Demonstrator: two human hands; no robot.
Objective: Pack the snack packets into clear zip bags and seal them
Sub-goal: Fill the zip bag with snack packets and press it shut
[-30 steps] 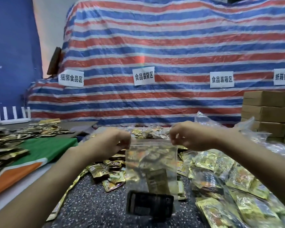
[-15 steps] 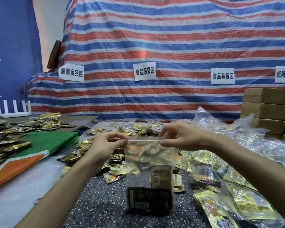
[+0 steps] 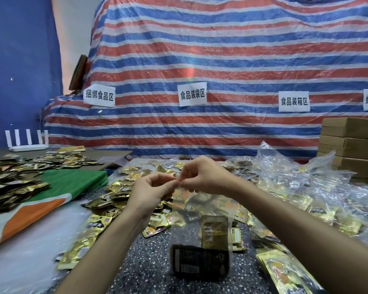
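Note:
A clear zip bag point(image 3: 197, 211) hangs upright in front of me above the speckled table point(image 3: 149, 257). Inside it lie a dark snack packet point(image 3: 198, 262) at the bottom and a gold-black packet point(image 3: 214, 232) standing above it. My left hand point(image 3: 151, 193) and my right hand point(image 3: 202, 177) both pinch the bag's top edge, fingertips almost touching at its left corner. Loose gold snack packets point(image 3: 119, 196) are scattered on the table behind the bag.
Filled clear bags point(image 3: 302, 206) pile up on the right. Cardboard boxes point(image 3: 351, 149) are stacked at the far right. A green-orange-white cloth point(image 3: 57, 192) with dark packets point(image 3: 11, 183) covers the left; a white router point(image 3: 27, 142) stands behind. A striped tarp point(image 3: 221, 60) with paper signs fills the background.
My hands held the bag's top edge wide apart; now the right hand has slid left along the edge until both hands meet at the left corner. The view shifted slightly.

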